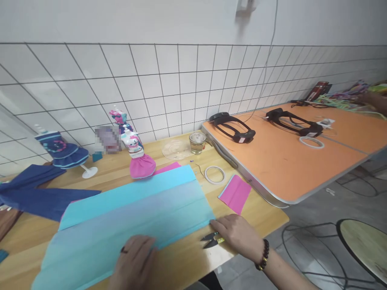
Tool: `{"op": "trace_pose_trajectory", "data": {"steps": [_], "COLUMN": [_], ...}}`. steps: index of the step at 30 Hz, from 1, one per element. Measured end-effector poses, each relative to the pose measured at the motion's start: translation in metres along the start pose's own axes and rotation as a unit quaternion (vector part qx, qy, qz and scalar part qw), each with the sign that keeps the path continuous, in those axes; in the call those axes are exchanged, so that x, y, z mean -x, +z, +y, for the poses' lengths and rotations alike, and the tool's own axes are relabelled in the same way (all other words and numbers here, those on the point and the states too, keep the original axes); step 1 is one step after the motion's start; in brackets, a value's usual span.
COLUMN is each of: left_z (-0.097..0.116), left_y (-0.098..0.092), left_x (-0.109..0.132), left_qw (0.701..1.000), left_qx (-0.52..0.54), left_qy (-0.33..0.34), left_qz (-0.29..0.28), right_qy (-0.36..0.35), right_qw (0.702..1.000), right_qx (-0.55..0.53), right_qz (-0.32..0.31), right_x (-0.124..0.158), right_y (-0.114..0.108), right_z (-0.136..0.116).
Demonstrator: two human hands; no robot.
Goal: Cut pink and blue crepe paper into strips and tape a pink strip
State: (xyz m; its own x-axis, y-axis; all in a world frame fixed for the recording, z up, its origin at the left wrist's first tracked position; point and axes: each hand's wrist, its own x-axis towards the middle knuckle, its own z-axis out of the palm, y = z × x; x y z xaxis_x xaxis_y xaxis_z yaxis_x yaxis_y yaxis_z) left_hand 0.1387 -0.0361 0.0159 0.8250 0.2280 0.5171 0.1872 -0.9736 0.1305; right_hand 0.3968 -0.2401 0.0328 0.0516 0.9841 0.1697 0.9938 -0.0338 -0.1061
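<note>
The grip of the right hand (237,233) is holding snips (213,242) by the near edge of the table (189,257), seemingly leaving fingertips free for pressing the corner of the blue sheet (133,209). The left hand (134,259) is resting loosely open, probably steadying the sheet along that edge. Toward the right edge, a pink piece (236,194) and tape roll (223,175) are lying handy; near the far edge, a pink-skirted form (142,165) and blue-dressed form (63,149) are standing, apparently displaying garments.
</note>
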Motion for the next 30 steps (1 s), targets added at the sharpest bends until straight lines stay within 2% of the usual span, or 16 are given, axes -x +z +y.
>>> {"op": "trace_pose_trajectory", "data": {"steps": [2,5,7,9,11,14,17,19,21,24,27,30], "left_z": [-0.024,-0.056,-0.073,-0.087,-0.099,-0.112,-0.118,-0.12,-0.124,-0.131,-0.137,-0.136], "left_y": [-0.017,-0.041,-0.051,-0.053,-0.046,-0.025,-0.004,0.004,0.004,-0.005,-0.018,-0.028], "left_x": [0.023,0.051,0.058,0.05,0.029,-0.017,-0.062,-0.086,-0.104,-0.129,-0.156,-0.184], "left_qw": [0.997,0.973,0.956,0.952,0.951,0.956,0.944,0.919,0.901,0.886,0.887,0.894], "left_qx": [-0.039,-0.107,-0.133,-0.139,-0.141,-0.083,0.03,0.128,0.216,0.297,0.328,0.337], "left_qy": [-0.068,-0.203,-0.256,-0.267,-0.268,-0.278,-0.326,-0.371,-0.377,-0.352,-0.304,-0.256], "left_qz": [0.008,0.027,0.047,0.048,0.053,0.044,0.034,0.019,0.014,0.058,0.119,0.147], "right_qy": [0.027,0.1,0.149,0.186,0.204,0.203,0.2,0.21,0.221,0.234,0.241,0.237], "right_qw": [0.998,0.981,0.971,0.966,0.962,0.954,0.939,0.927,0.916,0.904,0.899,0.9], "right_qx": [-0.064,-0.164,-0.185,-0.181,-0.182,-0.22,-0.277,-0.309,-0.333,-0.358,-0.364,-0.362], "right_qz": [-0.011,-0.019,-0.018,-0.018,-0.015,0.013,0.038,0.039,0.031,0.019,0.025,0.043], "right_x": [-0.006,-0.02,-0.032,-0.045,-0.057,-0.07,-0.076,-0.074,-0.068,-0.057,-0.05,-0.046], "right_y": [-0.004,-0.015,-0.019,-0.02,-0.017,-0.015,-0.016,-0.018,-0.019,-0.015,-0.006,0.006], "right_z": [0.003,0.011,0.015,0.017,0.016,0.013,0.008,0.005,0.002,-0.002,-0.007,-0.012]}}
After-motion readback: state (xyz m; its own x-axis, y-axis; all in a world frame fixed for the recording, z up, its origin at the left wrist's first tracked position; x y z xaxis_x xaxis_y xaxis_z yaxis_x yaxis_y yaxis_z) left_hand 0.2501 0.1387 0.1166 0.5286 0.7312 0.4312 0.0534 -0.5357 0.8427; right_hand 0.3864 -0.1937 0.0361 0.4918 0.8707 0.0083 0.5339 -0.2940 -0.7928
